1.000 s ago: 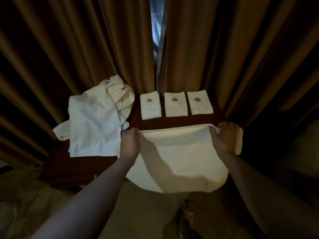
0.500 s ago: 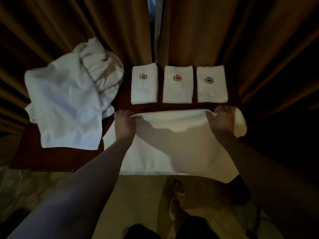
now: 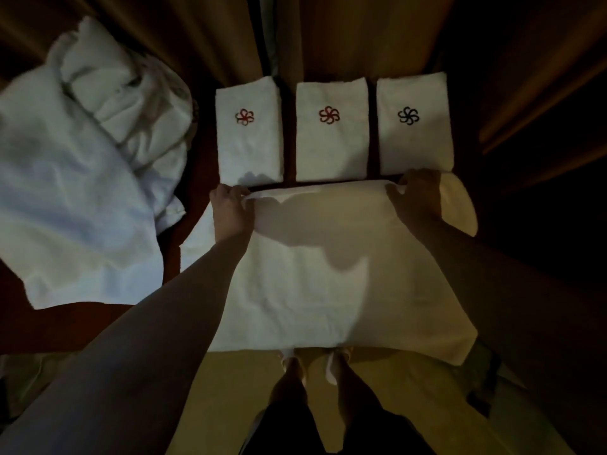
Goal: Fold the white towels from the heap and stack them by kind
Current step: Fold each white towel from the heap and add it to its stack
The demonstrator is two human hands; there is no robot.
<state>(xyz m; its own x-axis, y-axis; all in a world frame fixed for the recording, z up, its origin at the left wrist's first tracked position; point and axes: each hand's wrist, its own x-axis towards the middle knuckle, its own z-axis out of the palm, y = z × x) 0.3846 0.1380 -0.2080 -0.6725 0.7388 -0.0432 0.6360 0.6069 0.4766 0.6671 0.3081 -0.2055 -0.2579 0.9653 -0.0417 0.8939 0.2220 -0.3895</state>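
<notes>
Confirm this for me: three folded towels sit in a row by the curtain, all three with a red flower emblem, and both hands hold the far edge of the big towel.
Not quite. The head view shows only the left folded towel and the middle folded towel carry red flowers; the right folded towel has a dark, blackish one. The rest holds: the left hand and right hand hold the big towel at its far edge.

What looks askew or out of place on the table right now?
Nothing serious. The three folded white towels with flower emblems sit in a neat row. The large white towel in both hands' grip, left hand, right hand, overhangs the table's near edge. The crumpled white towel heap remains unfolded.
</notes>
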